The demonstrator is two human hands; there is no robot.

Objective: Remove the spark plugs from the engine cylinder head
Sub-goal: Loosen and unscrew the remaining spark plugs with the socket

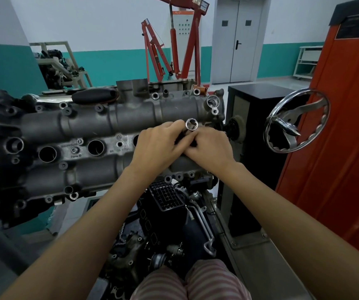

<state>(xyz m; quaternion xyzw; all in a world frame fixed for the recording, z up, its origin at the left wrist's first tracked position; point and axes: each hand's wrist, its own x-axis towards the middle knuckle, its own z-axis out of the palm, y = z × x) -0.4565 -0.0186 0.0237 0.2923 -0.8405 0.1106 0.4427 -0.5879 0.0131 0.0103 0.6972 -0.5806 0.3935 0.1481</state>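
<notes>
The grey engine cylinder head (100, 124) lies across the middle on a stand, with a row of round spark plug wells (95, 147) along its centre. Over its right end both my hands meet around a chrome socket tool (191, 124), whose open hex end points up at me. My left hand (161, 146) wraps its fingers round the socket's body. My right hand (208, 148) holds the tool's lower part, which the fingers hide. The well beneath my hands is covered, and no spark plug shows.
A chrome handwheel (296, 122) sticks out of the black stand box (250, 100) to the right. An orange cabinet (336, 148) fills the far right. Red engine hoists (174, 50) stand behind. Black engine parts (165, 198) sit below the head.
</notes>
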